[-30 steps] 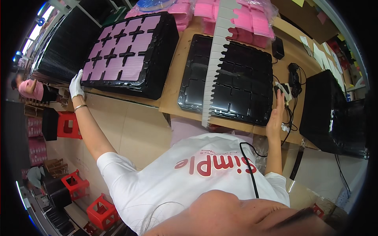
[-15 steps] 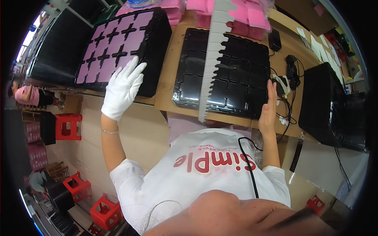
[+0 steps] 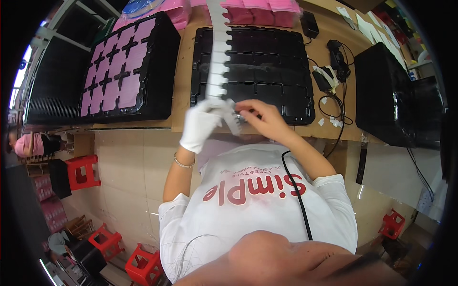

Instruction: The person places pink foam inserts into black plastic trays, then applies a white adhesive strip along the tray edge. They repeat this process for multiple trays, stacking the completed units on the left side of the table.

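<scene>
Both hands have been brought together at the near edge of the empty black tray (image 3: 267, 62), where half a second ago they were held well apart. The gloved left hand (image 3: 202, 126) is closed on the lower end of the white notched strip (image 3: 218, 52), which runs up across the tray. The bare right hand (image 3: 262, 119) is pinched at the strip's end, fingers together. Work on the strip is judged under way. The pink-filled tray (image 3: 119, 71) lies to the left, untouched.
</scene>
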A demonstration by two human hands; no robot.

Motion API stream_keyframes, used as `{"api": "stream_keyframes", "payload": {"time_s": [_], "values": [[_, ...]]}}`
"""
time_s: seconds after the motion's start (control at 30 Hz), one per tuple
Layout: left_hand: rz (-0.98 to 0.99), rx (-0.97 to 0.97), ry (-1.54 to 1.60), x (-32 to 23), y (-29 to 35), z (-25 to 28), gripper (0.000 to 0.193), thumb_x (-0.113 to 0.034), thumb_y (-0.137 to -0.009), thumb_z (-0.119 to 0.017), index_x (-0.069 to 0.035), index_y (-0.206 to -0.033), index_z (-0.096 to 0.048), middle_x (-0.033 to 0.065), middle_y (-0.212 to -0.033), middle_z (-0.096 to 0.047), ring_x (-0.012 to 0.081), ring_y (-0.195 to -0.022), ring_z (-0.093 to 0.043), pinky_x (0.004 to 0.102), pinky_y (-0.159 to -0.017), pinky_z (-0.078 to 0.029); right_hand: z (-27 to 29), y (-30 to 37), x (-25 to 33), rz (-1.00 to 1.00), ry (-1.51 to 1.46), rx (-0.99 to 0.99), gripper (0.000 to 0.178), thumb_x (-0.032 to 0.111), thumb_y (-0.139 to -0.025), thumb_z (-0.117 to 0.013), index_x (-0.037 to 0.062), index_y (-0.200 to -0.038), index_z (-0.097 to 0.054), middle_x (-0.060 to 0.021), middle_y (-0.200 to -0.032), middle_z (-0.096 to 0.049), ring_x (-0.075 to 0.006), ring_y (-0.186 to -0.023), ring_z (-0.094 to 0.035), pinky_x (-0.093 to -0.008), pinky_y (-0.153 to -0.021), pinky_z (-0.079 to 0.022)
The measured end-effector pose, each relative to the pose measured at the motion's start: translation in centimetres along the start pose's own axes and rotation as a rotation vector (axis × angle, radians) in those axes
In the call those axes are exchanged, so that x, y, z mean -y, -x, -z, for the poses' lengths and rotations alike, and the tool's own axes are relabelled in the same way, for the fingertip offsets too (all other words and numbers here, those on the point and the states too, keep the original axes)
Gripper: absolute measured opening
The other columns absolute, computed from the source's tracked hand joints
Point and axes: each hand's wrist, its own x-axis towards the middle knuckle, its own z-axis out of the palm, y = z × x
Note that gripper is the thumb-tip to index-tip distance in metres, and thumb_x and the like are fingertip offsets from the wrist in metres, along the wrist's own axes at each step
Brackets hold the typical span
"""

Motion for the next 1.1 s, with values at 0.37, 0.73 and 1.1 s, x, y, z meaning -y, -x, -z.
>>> {"api": "stream_keyframes", "payload": {"time_s": [0.37,0.73,1.1], "values": [[0.085,-0.071,0.212,-0.8,-0.8,1.7,0.025,-0.022,-0.084,-0.076,0.0,-0.093,-0.066,0.0024,-0.078,-0.067,0.0036,-0.062,-0.056,0.0173,-0.056,-0.041,-2.6,-0.9,1.4,-0.141,-0.274,-0.117,0.011,0.006,-0.079,-0.075,0.0023,-0.086,-0.067,-0.002,-0.082,-0.067,-0.0069,-0.072,-0.057,-0.022,-0.065,-0.047],[0.075,-0.348,0.214,2.3,-4.6,3.4,0.029,-0.019,-0.087,-0.073,0.002,-0.105,-0.065,0.0021,-0.081,-0.067,0.004,-0.065,-0.06,0.0167,-0.055,-0.044,1.8,-12.1,1.0,0.357,0.026,-0.037,0.007,0.009,-0.079,-0.074,0.0043,-0.081,-0.069,-0.0042,-0.087,-0.065,-0.0137,-0.086,-0.061,-0.0282,-0.076,-0.049],[0.068,-0.219,0.339,1.9,-4.7,3.4,0.027,-0.015,-0.087,-0.072,0.002,-0.105,-0.062,0.0041,-0.086,-0.067,0.0085,-0.071,-0.064,0.0195,-0.058,-0.045,2.3,-30.1,-6.3,0.145,0.605,-0.113,0.015,0.022,-0.07,-0.074,0.0095,-0.079,-0.074,-0.0141,-0.078,-0.07,-0.029,-0.077,-0.069,-0.0396,-0.073,-0.054]]}}
